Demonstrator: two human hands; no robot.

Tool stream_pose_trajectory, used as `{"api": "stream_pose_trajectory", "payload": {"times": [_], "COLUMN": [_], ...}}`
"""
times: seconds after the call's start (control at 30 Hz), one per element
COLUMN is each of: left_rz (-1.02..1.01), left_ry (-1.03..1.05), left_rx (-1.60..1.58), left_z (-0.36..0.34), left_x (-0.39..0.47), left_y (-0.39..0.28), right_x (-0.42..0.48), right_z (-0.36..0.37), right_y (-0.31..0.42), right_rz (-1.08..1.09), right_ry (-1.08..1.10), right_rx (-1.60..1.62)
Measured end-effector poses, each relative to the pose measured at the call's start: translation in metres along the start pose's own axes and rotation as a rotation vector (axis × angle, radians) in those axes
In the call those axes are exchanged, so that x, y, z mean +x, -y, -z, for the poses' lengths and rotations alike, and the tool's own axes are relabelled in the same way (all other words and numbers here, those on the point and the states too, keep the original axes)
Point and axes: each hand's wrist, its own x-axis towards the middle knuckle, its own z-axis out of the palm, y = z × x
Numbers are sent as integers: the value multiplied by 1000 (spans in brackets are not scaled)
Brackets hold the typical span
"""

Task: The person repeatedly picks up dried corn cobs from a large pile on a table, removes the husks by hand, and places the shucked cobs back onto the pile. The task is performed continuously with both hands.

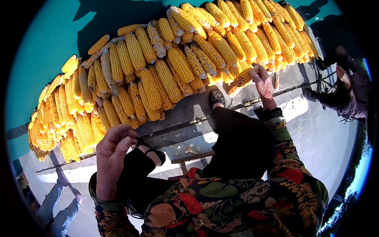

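Observation:
A long stacked heap of yellow ears of corn [177,65] curves across the view before me, on a green surface with its front edge over grey paving. My right hand [263,84] is at the heap's front edge, thumb and fingers pinching the pale end of an ear of corn [243,79] that slants down to the left. Its grip is partly hidden by the fingers. My left hand [114,157] hangs above the paving, just short of the heap's lower front. Its fingers are loosely bent, the thumb apart from them, and nothing shows in it.
A thin dark pole [174,128] lies along the paving, with pale cob bits [199,120] beside it. More bits lie on a low board [189,153] between my feet. Another person [345,89] is at the right; someone's legs [60,210] show at lower left.

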Motion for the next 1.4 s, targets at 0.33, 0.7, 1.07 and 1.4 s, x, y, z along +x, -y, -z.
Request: {"api": "stream_pose_trajectory", "payload": {"times": [0.33,0.7,1.07,1.4], "left_rz": [-24,-33,74,22], "left_ry": [11,116,72,-4], "left_rx": [15,122,14,-38], "left_z": [7,12,16,-2], "left_x": [-6,-14,-19,-18], "left_y": [2,-7,-11,-8], "right_x": [62,92,114,-17], "right_z": [-137,-231,-191,-1], "right_y": [58,107,70,-81], "right_rz": [222,-249,-226,-187], "right_ry": [582,588,369,-47], "right_rx": [-373,-24,134,-699]}}
